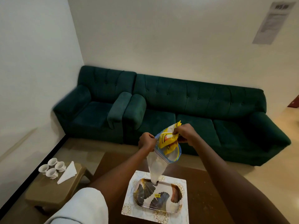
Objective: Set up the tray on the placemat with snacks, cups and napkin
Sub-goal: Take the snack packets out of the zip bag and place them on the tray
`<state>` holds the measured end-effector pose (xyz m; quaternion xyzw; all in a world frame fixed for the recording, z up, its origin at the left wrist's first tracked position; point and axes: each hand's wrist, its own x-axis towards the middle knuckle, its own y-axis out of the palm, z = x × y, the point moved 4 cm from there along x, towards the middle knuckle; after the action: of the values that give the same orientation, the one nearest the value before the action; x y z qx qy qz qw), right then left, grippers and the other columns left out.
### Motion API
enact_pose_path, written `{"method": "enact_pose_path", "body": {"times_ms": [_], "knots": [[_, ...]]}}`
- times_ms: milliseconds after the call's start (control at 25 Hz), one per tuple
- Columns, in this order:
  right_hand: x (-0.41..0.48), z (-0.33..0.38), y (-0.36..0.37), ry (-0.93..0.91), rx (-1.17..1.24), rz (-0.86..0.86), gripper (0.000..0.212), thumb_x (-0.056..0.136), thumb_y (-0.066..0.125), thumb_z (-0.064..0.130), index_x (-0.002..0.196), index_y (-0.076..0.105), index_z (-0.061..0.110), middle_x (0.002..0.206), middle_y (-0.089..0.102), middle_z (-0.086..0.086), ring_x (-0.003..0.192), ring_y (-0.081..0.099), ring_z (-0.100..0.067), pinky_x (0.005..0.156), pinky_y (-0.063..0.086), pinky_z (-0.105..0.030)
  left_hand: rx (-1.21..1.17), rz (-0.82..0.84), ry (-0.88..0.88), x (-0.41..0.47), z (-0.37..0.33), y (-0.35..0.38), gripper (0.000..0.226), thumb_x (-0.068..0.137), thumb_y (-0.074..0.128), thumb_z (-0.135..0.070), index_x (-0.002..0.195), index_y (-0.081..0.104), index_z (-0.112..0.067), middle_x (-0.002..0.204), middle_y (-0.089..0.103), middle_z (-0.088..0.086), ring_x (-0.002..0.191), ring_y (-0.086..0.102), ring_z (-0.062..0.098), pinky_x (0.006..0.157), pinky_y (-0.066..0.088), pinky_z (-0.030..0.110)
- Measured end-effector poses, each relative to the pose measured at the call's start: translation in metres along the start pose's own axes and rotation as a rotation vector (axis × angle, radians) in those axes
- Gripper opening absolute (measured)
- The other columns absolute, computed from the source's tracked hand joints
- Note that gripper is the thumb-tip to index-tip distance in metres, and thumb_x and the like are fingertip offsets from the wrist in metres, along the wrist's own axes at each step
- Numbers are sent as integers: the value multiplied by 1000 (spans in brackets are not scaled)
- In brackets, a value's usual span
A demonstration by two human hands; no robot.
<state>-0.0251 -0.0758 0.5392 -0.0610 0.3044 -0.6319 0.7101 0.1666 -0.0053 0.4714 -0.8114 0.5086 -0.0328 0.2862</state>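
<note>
Two hands, one zip bag (157, 164), above the tray (176, 207).
Left hand (146, 141) pinches the bag's rim; right hand (184, 134) fingers clamp yellow snack packets (167, 139) at its mouth.

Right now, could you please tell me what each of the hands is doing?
Left hand: closed on the bag rim.
Right hand: closed on yellow packets at the bag's mouth.

yellow snack packets (168, 139) are seen in a clear, blue-edged bag (157, 164). the tray (157, 195) is patterned with dark, gold-edged leaves; the placemat (182, 207) with gold rosettes. white cups (52, 168) and napkin (68, 172) are shown.
</note>
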Motion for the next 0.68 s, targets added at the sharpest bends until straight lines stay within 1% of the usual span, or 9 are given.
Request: {"method": "enact_pose_path", "body": {"times_ms": [40,80,240,360,440,520,600,640,680], "knots": [[3,5,-11,-2,44,-23,6,80,70,2,81,65,-1,79,65,-21,68,70,-33,65,66,-47,7,2,-6,4,4,1,7,83,78,-20,88,73,-19,98,75,9,84,74,31,71,66,45],[6,10,-21,-8,70,-46,6,80,70,2,81,64,-1,80,66,-22,69,71,-34,64,66,-46,9,2,-3,8,8,3,8,82,78,-20,85,71,-21,98,74,9,84,74,31,70,66,46],[18,16,-46,0,117,-106,8,80,70,1,81,63,1,83,67,-21,66,69,-32,50,59,-33,-40,17,-24,18,24,10,13,85,73,-11,84,65,-21,96,69,8,77,69,25,61,65,49],[35,12,-54,15,106,-146,8,82,70,1,85,62,1,83,65,-19,61,67,-27,40,53,-26,-41,3,-20,23,39,16,10,88,69,-11,89,64,-20,94,68,4,81,68,24,65,65,49],[52,-1,-58,41,88,-199,8,82,69,3,84,62,1,86,66,-18,62,67,-27,40,54,-27,-38,-4,-19,24,52,16,7,92,65,-14,96,65,-20,95,69,0,83,67,22,67,63,41],[71,-25,-54,88,57,-239,10,83,69,5,88,63,1,95,67,-19,73,71,-31,47,58,-33,-26,-10,-41,30,72,12,10,96,62,-16,100,68,-22,99,70,0,87,66,22,71,57,35],[91,-60,-38,160,28,-255,12,83,70,7,91,61,2,103,66,-20,87,73,-35,54,62,-40,-66,-38,-97,44,105,-2,12,96,63,-18,91,67,-28,98,73,3,91,69,27,78,60,42],[99,-81,-25,201,10,-260,11,83,70,7,87,60,3,104,66,-20,89,72,-35,55,63,-42,-116,-54,-132,51,125,-8,13,97,63,-18,88,66,-27,98,74,7,89,71,29,78,61,44],[102,-99,-12,239,0,-245,11,83,69,7,83,59,4,102,66,-20,85,72,-33,52,63,-40,-168,-69,-177,55,146,-16,12,98,62,-16,91,66,-24,99,74,11,85,71,28,74,61,42]]}}
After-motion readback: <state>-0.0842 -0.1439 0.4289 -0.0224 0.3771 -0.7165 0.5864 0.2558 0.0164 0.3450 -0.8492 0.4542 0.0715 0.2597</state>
